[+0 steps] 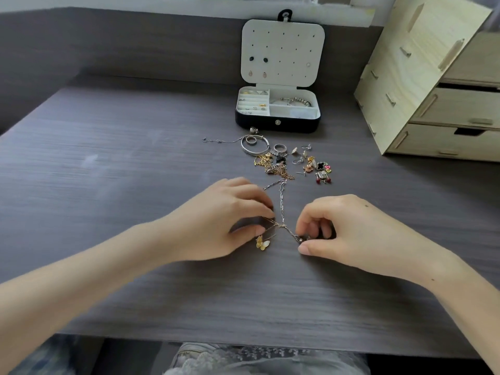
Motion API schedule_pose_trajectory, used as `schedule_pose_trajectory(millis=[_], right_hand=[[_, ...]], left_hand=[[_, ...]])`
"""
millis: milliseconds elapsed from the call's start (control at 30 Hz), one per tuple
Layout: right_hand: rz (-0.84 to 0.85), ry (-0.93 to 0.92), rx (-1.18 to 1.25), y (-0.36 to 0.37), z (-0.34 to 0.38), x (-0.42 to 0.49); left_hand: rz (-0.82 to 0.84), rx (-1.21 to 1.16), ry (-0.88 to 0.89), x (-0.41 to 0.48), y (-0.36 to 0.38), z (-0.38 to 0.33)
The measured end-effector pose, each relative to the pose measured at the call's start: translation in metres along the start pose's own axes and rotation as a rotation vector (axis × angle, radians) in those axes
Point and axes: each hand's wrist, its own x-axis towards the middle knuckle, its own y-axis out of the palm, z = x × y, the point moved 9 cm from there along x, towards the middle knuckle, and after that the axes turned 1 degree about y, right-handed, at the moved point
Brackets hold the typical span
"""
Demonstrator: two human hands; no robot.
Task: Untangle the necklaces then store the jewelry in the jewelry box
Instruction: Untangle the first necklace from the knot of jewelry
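Observation:
Two thin chains cross in a knot (282,225) on the dark table between my hands. My left hand (219,220) pinches the gold necklace, whose butterfly pendant (262,243) lies just below its thumb. My right hand (349,234) pinches the other chain end near a small stone (300,239). A silver link chain (282,201) runs from the knot up toward the loose jewelry pile (286,161). The black jewelry box (278,123) stands open at the back, its white lid upright with a few earrings pinned in it.
A silver bangle (254,146) with a ring inside, a thin silver chain (219,141), rings and several colourful earrings (319,169) lie in front of the box. A pale wooden drawer unit (433,85) stands at the right. The table's front edge (243,345) is near my lap.

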Motion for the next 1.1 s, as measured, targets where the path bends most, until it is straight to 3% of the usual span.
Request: schedule_pose_trajectory(millis=[233,400,500,700,833,967,1100], right_hand=[[0.038,0.014,-0.004,0.003,0.001,-0.004],[0.03,0.009,-0.033,0.002,0.001,-0.004],[0.025,0.035,-0.03,0.002,-0.001,-0.003],[0.026,0.05,-0.052,0.0,-0.004,-0.004],[0.014,0.042,-0.008,0.001,-0.006,-0.005],[0.013,0.04,0.019,0.0,-0.007,-0.005],[0.019,0.035,0.014,0.001,-0.007,-0.004]], left_hand=[[0.052,0.105,-0.176,-0.027,0.001,0.002],[-0.071,0.06,-0.187,-0.033,-0.014,-0.01],[-0.042,0.069,-0.177,-0.023,-0.008,-0.019],[0.076,-0.004,-0.101,-0.006,0.007,-0.025],[0.128,-0.203,-0.28,0.001,-0.001,-0.01],[-0.003,-0.323,-0.325,0.023,-0.025,0.005],[0.093,-0.146,-0.262,0.037,-0.018,0.003]])
